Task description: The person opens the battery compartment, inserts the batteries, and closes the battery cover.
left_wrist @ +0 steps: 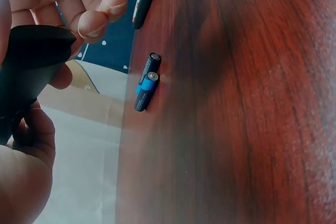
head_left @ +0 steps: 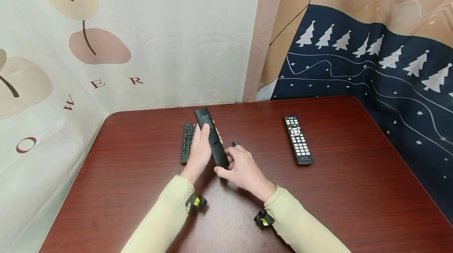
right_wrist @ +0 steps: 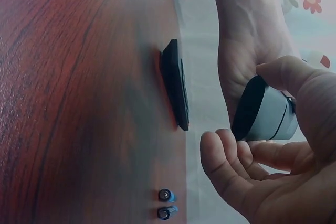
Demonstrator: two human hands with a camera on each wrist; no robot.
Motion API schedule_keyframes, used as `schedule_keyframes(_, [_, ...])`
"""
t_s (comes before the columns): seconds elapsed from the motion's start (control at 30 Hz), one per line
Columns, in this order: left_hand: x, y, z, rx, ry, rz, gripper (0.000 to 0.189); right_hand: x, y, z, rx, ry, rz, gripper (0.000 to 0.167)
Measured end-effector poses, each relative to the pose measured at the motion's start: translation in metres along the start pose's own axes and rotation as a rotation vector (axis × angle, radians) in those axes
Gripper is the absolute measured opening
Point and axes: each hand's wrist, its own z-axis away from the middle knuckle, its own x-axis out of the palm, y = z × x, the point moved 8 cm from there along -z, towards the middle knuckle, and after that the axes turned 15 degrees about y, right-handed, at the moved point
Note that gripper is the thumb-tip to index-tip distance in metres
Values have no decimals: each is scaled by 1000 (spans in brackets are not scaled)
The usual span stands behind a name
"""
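Observation:
My left hand (head_left: 199,152) grips a black remote control (head_left: 218,150), its back facing up and tilted above the table. Thumb and fingers of my right hand (head_left: 245,168) pinch the near end of this remote. In the right wrist view, that end (right_wrist: 268,114) sits between the right thumb and index finger. Two blue-and-black batteries (left_wrist: 147,92) lie side by side on the table beyond the right hand. A second black remote (head_left: 186,144) lies buttons up beside the left hand, partly hidden by it.
A third remote (head_left: 299,143), black with white buttons, lies on the right part of the reddish-brown wooden table (head_left: 354,190). Printed curtains (head_left: 184,48) hang behind the far table edge and along the sides.

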Motion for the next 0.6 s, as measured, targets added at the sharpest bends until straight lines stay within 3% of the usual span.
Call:
schedule_keyframes(0.27, [1,-2,0,-24,8,9,48,-2,2,-1,34,-12,5,31])
schedule_keyframes(0.6, [2,-3,-2,-1,9,-1,46,-5,3,0,25,-9,6,30])
